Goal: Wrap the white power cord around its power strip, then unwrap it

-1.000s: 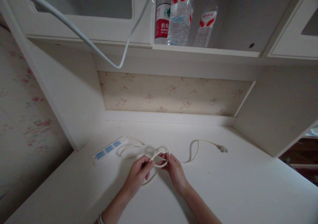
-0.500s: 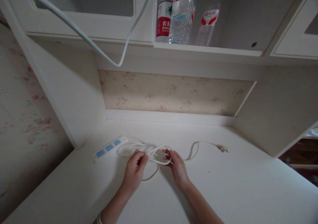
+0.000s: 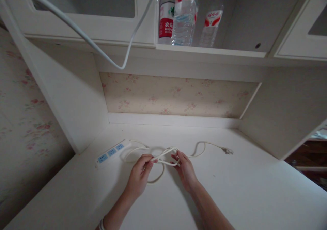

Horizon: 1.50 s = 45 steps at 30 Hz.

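A looped white power cord stretches between my two hands, just above the desk. My left hand pinches one end of the loops between thumb and fingers. At the other end, my right hand has its fingers closed around the loops. On the left, the cord runs to a white power strip with blue sockets, which lies on the desk. To the right the cord curves away to its plug, also resting on the desk. One slack loop hangs below the left fingers.
The white desk has side panels and a low back ledge. Overhead, an open cabinet shelf holds several plastic bottles. A thick white cable dangles at the upper left, in front of the cabinet.
My right fingers have closed in on the loops, having been more spread before. The loops are drawn a little closer together, and the plug-side cord has shifted slightly.
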### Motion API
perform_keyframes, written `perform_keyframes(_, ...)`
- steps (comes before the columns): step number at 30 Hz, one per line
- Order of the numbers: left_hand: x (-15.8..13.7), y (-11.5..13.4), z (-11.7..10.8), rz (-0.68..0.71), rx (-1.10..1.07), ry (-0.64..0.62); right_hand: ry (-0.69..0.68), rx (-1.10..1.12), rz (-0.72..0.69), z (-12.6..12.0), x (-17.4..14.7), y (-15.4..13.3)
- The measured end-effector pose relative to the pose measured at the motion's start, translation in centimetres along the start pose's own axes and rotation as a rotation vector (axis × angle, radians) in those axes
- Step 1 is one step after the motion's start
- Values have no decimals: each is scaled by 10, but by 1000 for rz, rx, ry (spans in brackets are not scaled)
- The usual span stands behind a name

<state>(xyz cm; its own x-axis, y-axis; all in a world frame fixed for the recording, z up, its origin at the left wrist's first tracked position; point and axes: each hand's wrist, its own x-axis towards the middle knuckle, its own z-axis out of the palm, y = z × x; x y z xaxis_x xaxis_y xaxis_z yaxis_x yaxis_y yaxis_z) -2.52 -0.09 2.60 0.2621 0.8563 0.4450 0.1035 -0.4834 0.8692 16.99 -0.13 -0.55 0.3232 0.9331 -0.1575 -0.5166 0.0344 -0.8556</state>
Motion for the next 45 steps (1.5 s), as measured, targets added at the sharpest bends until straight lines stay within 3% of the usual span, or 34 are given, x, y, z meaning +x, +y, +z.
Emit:
perform_keyframes(7,-7,8,-1,-95,15,-131,6,-83,-36,-3,2,3)
perform_keyframes(13,-4,13,-3,-51,137,-232,-67,-148,-87,0,-2,7)
perform_keyframes(17,-1,18,-8,-69,50,-294,-57,-124,-77,-2,0,5)
perform_keyframes(24,-4,17,-9,-224,-109,-391,-36,-105,-90,-6,3,2)
perform_keyframes(30,-5,22,-7,-163,-47,-518,-13,-125,-103,-7,4,4)
perform_keyframes(35,-4,16,-2,-172,-100,-431,39,-185,-147,-7,4,6)
perform_keyframes(41,-5,8,-4,-279,-126,-361,-28,-215,-164,-7,2,4)
perform_keyframes(45,-4,10,-4,-332,-258,-243,-64,-190,-150,-6,0,2)
